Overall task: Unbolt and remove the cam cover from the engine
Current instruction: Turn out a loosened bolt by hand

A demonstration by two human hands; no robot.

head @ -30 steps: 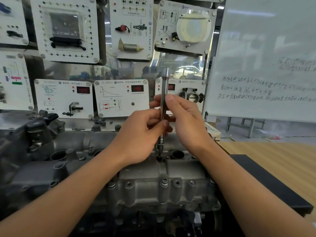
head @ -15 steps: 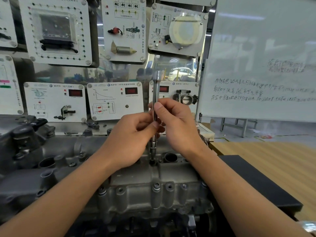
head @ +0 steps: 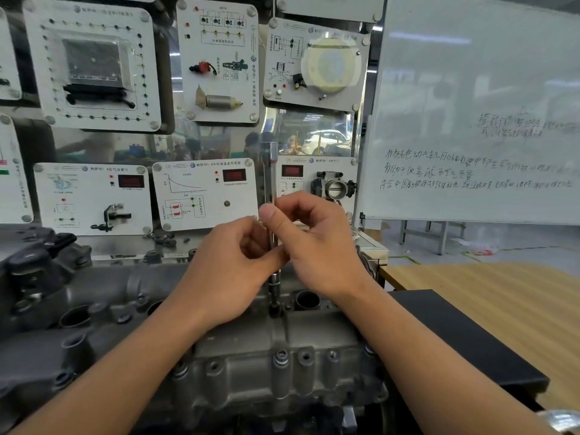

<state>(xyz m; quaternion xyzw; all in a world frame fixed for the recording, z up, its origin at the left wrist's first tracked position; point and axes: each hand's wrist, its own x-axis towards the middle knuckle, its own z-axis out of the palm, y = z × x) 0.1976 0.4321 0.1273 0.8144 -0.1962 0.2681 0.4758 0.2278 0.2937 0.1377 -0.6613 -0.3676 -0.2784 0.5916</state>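
Note:
A grey cast cam cover point(head: 251, 365) lies on top of the engine across the lower middle of the head view. A long chrome extension bar point(head: 269, 177) with a socket at its foot stands upright on a bolt point(head: 275, 310) at the cover's far edge. My left hand point(head: 232, 271) pinches the bar's lower shaft between thumb and fingers. My right hand point(head: 310, 243) pinches it from the right, slightly higher, thumb tip against the shaft. Several bolts point(head: 281, 359) sit along the cover's near edge.
A wall of white training panels point(head: 207, 193) stands right behind the engine. To the right are a whiteboard point(head: 477, 120) and a wooden table point(head: 502, 315) with a black mat point(head: 464, 340). Dark intake parts point(head: 40, 271) rise at the left.
Both hands have stayed on the bar and shifted their fingers round it, rolling the shaft. The bar stays upright on the same bolt. My head has shifted slightly.

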